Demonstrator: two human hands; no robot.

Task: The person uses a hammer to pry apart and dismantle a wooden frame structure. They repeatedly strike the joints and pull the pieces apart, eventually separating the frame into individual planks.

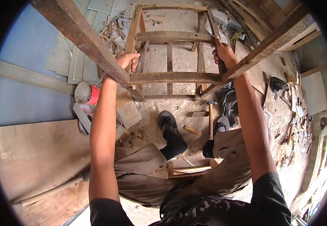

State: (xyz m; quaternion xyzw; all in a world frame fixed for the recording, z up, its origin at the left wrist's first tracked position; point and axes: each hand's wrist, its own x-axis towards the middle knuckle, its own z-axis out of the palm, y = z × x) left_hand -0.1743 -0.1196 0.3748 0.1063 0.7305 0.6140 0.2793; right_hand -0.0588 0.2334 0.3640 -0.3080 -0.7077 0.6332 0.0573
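Note:
A brown wooden frame [175,78], apparently a chair frame with long legs and curved crosspieces, stands tilted in front of me. Two of its thick legs reach toward the upper left and upper right. My left hand [127,60] is wrapped round the upright on the left side, above the near crosspiece. On the right, my right hand [224,53] grips the other upright, its thumb lying along the wood beside the middle crosspiece [175,36]. Both forearms pass around the outside of the near crosspiece.
A hammer [210,121] lies on the floor by my right foot, with a wood offcut [191,130] beside it. A red and white bucket [87,93] stands left. Black plastic [228,103] and scattered scraps lie right. A large board [39,158] is at lower left.

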